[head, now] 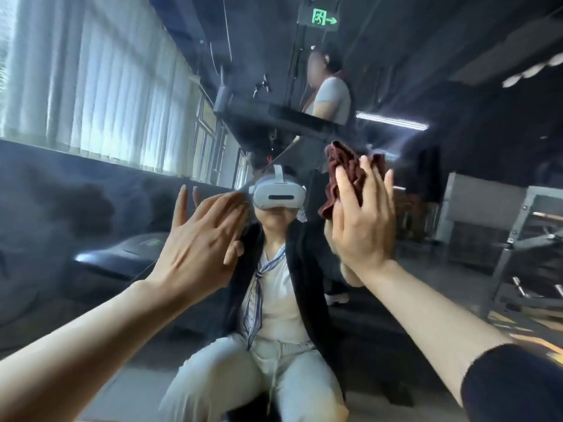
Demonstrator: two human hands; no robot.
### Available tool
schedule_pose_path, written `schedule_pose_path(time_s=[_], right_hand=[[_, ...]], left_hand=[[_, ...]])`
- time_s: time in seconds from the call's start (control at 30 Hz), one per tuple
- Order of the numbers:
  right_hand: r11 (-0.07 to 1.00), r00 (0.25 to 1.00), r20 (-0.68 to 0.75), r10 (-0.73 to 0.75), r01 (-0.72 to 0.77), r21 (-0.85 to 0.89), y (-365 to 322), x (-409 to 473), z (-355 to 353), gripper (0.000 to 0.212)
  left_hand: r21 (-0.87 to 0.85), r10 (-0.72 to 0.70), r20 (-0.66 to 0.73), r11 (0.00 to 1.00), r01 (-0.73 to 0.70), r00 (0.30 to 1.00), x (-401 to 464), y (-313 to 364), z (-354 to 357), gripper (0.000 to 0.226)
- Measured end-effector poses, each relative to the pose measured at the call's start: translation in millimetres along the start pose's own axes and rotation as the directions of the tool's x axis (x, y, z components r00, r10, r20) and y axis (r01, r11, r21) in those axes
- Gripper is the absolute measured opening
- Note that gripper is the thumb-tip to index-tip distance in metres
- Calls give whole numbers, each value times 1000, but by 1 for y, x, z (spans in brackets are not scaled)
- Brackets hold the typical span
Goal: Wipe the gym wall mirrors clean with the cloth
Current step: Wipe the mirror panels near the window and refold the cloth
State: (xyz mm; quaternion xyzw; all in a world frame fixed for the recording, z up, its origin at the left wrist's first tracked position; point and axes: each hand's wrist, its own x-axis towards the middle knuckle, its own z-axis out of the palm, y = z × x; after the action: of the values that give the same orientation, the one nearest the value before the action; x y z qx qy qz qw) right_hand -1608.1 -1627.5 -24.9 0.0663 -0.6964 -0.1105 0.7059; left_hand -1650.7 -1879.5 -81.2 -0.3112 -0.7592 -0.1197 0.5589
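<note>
Nearest the camera the two bare forearms reach up to the large reflective glass wall mirror (91, 208), the right one coming out of a dark sleeve (518, 382). The right hand (362, 220) presses a crumpled dark-red cloth (344, 175) flat against the mirror with straight, spread fingers, the cloth bunched between palm and glass and showing above and to the left of the fingertips. To the left of the cloth, the left hand (204, 236) lies flat with straight fingers, holding nothing; it seems to touch the mirror, its reflection meeting it at the fingertips. The wiping looks well under way but unfinished: pale streaks run out to the upper right of the cloth, and a grey haze lies far to its left, so much of the pane appears still to be done. Just left of the cloth and below it the mirror shows the wearer crouching, with a white headset (278, 193). Above the cloth are another person at dark gym equipment and a green exit sign (324, 18), far left are pale vertical window blinds (91, 77), and to the right is a grey metal rack (524, 239).
</note>
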Motion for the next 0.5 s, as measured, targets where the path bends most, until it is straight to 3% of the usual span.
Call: schedule_pose_path(time_s=[0.07, 0.13, 0.27, 0.4, 0.5], right_hand=[[997, 1000, -9, 10, -9, 77, -47, 6, 17, 45], [983, 993, 2, -116, 114, 146, -83, 14, 30, 44], [931, 938, 28, -344, 337, 141, -67, 33, 31, 44], [984, 984, -3, -180, 180, 13, -3, 55, 14, 46], [999, 999, -33, -23, 22, -28, -2, 69, 18, 46]], left_hand=[[20, -8, -16, 1000, 9, 1000, 18, -6, -7, 64], [40, -22, -35, 999, 23, 999, 32, -11, -12, 69], [102, 34, -48, 994, -29, 998, 53, -20, -15, 69], [208, 149, 5, 967, -146, 989, 74, -30, -23, 78], [244, 164, 28, 956, -166, 986, 85, -46, -36, 86]])
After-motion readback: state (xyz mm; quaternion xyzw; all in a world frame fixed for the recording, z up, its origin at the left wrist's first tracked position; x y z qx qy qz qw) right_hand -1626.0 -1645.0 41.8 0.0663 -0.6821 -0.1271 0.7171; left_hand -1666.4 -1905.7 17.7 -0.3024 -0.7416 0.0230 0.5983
